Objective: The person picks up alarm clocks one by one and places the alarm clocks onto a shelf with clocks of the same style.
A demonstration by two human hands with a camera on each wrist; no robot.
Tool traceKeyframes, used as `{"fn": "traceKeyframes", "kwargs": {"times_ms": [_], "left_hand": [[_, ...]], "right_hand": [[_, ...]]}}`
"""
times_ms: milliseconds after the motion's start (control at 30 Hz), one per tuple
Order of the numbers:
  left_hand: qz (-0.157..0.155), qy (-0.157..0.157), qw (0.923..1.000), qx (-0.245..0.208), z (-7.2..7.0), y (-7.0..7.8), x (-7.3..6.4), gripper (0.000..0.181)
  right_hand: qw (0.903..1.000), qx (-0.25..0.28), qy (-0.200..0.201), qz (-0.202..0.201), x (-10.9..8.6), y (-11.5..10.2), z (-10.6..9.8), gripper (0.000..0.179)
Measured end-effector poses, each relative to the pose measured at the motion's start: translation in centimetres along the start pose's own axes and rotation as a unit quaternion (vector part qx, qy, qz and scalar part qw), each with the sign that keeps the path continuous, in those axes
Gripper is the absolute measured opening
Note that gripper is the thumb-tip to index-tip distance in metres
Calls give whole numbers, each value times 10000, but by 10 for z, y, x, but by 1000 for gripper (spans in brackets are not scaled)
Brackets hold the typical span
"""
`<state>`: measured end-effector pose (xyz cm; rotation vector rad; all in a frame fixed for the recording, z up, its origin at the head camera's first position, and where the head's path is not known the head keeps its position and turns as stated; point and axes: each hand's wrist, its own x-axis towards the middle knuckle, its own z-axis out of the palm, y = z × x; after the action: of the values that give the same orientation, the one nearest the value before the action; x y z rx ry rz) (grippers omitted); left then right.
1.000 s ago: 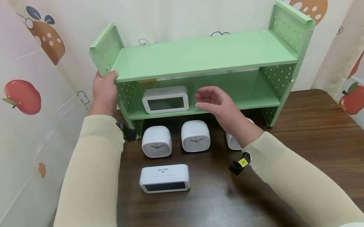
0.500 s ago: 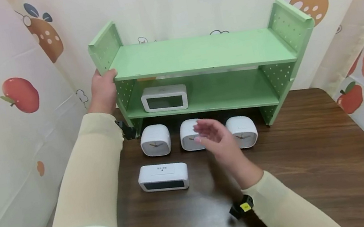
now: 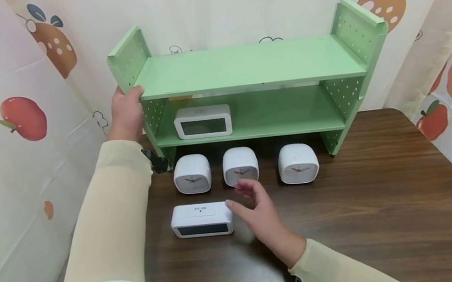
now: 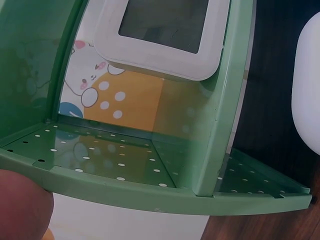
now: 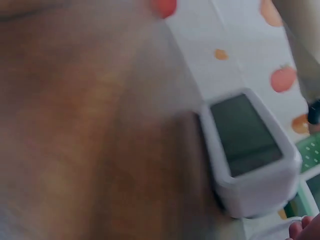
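Note:
My left hand (image 3: 126,113) grips the left side panel of a green two-tier shelf (image 3: 249,66), thumb at the upper board's corner. In the left wrist view, part of that hand (image 4: 22,210) overlaps the panel's edge. My right hand (image 3: 264,217) hovers over the table with fingers loosely bent and nothing in them. Its thumb is right at the right end of a white digital clock (image 3: 201,221) with a dark screen. The right wrist view shows this clock (image 5: 247,145) close up, with fingertips (image 5: 297,230) in the lower corner.
Another white digital clock (image 3: 203,122) stands on the shelf's lower board, towards the left. Three small white analog clocks (image 3: 192,174) line up on the brown wooden table (image 3: 380,214) before the shelf. Fruit-patterned curtains (image 3: 0,201) hang behind and at both sides.
My right hand has come down from in front of the lower board, towards me and left, to the digital clock on the table. My left hand keeps its grip on the shelf.

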<state>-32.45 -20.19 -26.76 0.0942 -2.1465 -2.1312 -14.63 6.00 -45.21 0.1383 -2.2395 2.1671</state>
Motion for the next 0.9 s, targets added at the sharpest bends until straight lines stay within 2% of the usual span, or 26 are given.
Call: {"fn": "traceKeyframes", "kwargs": {"times_ms": [167, 333, 433, 533, 667, 900], "left_hand": [[8, 23, 10000, -19, 0, -1, 3, 51], [-4, 22, 10000, -44, 0, -3, 4, 51], [-17, 32, 10000, -15, 0, -4, 5, 52], [-47, 42, 10000, 42, -1, -4, 5, 52], [-76, 62, 9999, 45, -1, -4, 6, 52], [-47, 35, 10000, 42, -1, -4, 6, 52]], "right_hand": [[9979, -333, -538, 148, -4, 7, 10, 73], [9879, -817, -1195, 556, -5, 11, 17, 91], [9830, -940, -1411, 710, -6, 13, 22, 95], [9825, -983, -1413, 715, -6, 16, 26, 87], [9858, -938, -1226, 661, -6, 18, 33, 75], [9904, -552, -1109, 614, 2, 20, 38, 63]]}}
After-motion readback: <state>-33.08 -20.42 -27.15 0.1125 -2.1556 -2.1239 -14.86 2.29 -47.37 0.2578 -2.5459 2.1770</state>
